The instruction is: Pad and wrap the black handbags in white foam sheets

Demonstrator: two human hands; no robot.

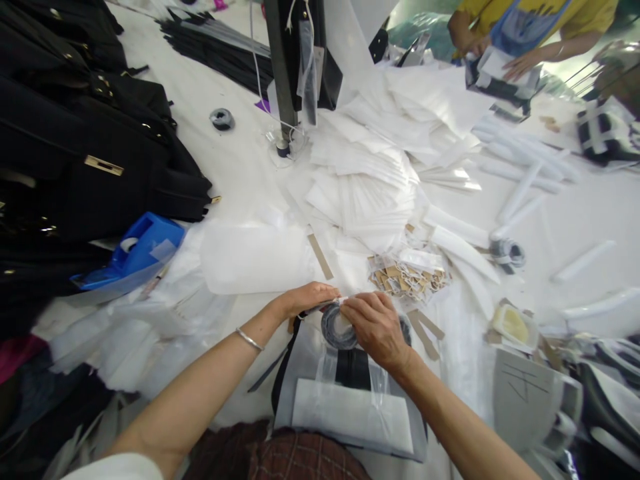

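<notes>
Before me lies a grey and black bag (285, 393) with a white foam sheet (353, 412) under clear strips on it. At its far edge a roll of grey tape (339, 327) stands between my hands. My right hand (375, 327) is closed on the upper right of the tape roll, its fingertips near a small white piece. My left hand (313, 298) lies at the bag's far left edge with its fingers pressed together; what is under them is mostly hidden.
Black bags (75, 147) and a blue tape dispenser (135, 250) are at left. Ahead lie white sheets (365, 167) and brown tags (410, 277). Another tape roll (507, 253) is at right. A person in yellow (530, 33) handles a bag at the back.
</notes>
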